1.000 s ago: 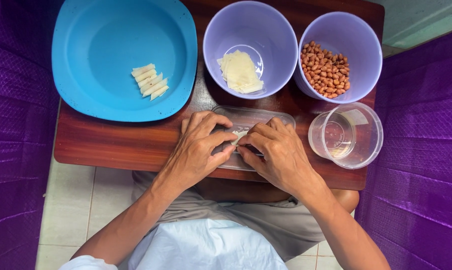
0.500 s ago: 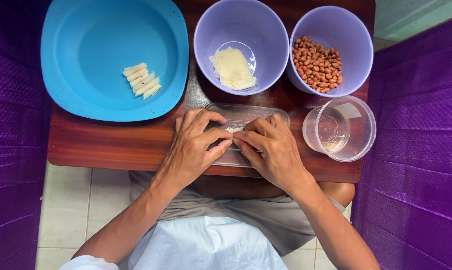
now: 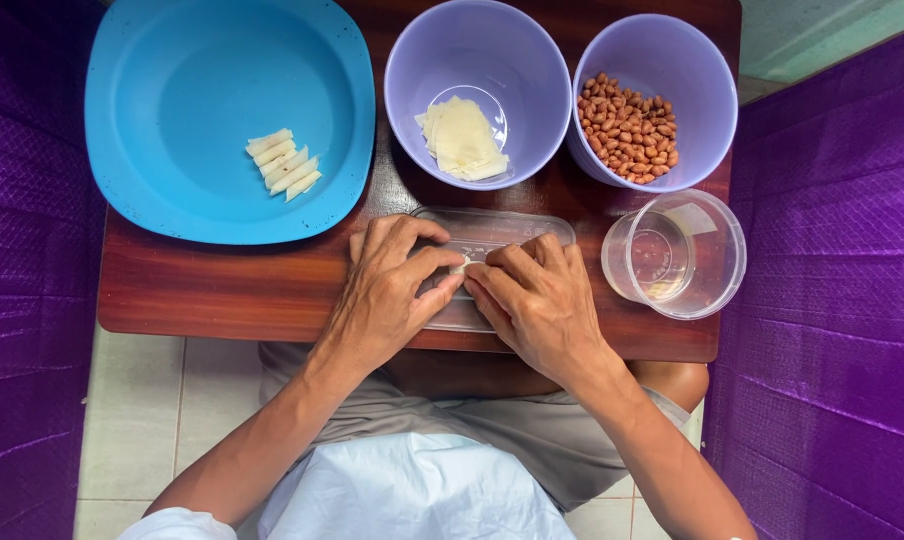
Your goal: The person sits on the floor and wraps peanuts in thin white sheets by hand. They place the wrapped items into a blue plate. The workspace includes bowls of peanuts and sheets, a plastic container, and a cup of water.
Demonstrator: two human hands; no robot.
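The plate (image 3: pixel 172 150) with rolls (image 3: pixel 285 164) sits at the table's (image 3: pixel 222 290) far left corner. Two bowls (image 3: pixel 478 60) stand right of it. The tub (image 3: pixel 674 254) is near the right edge.

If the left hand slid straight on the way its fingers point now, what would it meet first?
The left hand points up and to the right over the clear flat tray. Beyond the small pale piece it pinches, it would likely first meet the purple bowl of pale wrappers; height is unclear.
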